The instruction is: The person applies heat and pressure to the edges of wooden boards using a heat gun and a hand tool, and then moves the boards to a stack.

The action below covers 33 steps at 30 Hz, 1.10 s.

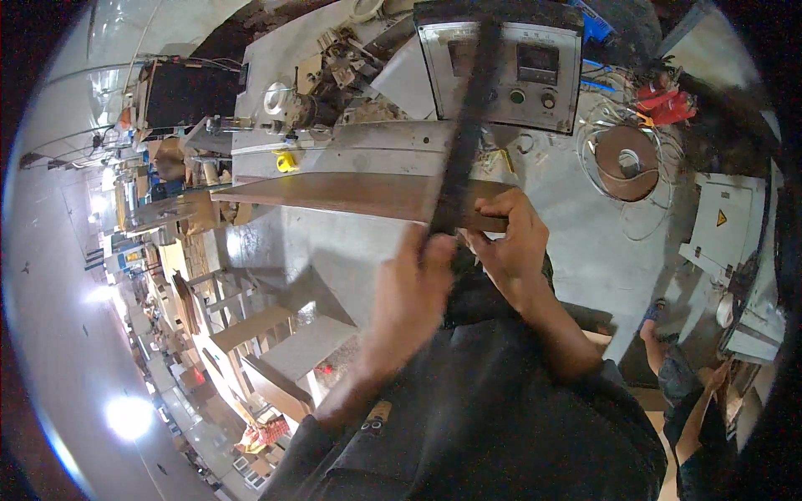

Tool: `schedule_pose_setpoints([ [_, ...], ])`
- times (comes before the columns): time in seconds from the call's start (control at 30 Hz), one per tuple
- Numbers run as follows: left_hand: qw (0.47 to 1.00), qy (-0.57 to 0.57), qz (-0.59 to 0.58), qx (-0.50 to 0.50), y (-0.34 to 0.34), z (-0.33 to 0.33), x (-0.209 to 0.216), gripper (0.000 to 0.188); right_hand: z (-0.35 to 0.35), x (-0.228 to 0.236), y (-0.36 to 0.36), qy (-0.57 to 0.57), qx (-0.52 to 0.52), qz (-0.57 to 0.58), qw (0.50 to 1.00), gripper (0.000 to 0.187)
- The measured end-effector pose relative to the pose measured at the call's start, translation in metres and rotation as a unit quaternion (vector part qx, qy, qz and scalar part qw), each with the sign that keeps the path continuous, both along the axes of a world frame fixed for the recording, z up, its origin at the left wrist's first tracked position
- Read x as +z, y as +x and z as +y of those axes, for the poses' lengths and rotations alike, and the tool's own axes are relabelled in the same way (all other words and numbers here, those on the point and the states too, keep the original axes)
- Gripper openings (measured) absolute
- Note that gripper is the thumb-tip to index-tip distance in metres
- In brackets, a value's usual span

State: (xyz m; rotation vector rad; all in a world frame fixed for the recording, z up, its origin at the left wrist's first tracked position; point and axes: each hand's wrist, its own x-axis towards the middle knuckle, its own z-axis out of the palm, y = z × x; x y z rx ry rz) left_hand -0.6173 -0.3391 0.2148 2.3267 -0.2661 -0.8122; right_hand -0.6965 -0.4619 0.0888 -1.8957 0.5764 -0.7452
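Left grip: the left hand (409, 288), blurred, is closed round the near end of a dark bar (468, 142).
Right grip: the right hand (520, 242) pinches the right end of a brown board (334, 192), fingers over the top, thumb below.
Dark bar: long, straight and nearly black, smeared along its sides; it slants away to the far side, crossing in front of the board near its right end.
Brown board: long and smooth, wood-brown, with a paler near edge; it stretches left from the right hand, between the person and a pale rail (351, 140).
Far side: past the rail sits a grey control box (543, 100), the bar's far end overlapping it from here; a small yellow piece (286, 161) is farther left.
Right side: a pale stretch of table (564, 213) lies between the right hand and a brown roll (612, 167) ringed by loose cable.
Near right: another person (689, 401), well apart from the hands.
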Motion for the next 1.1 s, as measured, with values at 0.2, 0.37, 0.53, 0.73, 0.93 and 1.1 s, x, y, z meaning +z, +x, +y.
schedule_pose_setpoints([
  [0.2, 0.992, 0.002, -0.008, -0.128, -0.017, -0.02, 0.004, 0.037, 0.009, -0.019, -0.005, 0.089, -0.069, 0.066, 0.991, 0.044],
  [0.37, 0.991, -0.003, 0.044, -0.127, -0.009, -0.018, 0.001, 0.037, 0.007, -0.012, -0.004, 0.047, -0.072, 0.079, 0.993, 0.044],
  [0.53, 0.99, 0.023, 0.111, -0.087, -0.002, -0.014, 0.001, 0.034, -0.002, -0.003, 0.001, 0.035, -0.013, 0.027, 0.999, 0.046],
  [0.73, 0.989, 0.042, -0.033, 0.138, 0.056, 0.044, -0.002, 0.039, -0.006, -0.005, 0.013, 0.029, -0.024, -0.069, 0.997, 0.049],
  [0.93, 0.978, 0.057, -0.07, 0.19, 0.08, 0.047, 0.009, 0.036, -0.005, -0.006, 0.015, 0.016, -0.03, -0.039, 0.999, 0.052],
  [1.1, 0.998, 0.018, 0.016, -0.065, -0.007, -0.001, 0.006, 0.044, 0.002, -0.014, 0.006, 0.04, -0.02, 0.04, 0.998, 0.048],
])
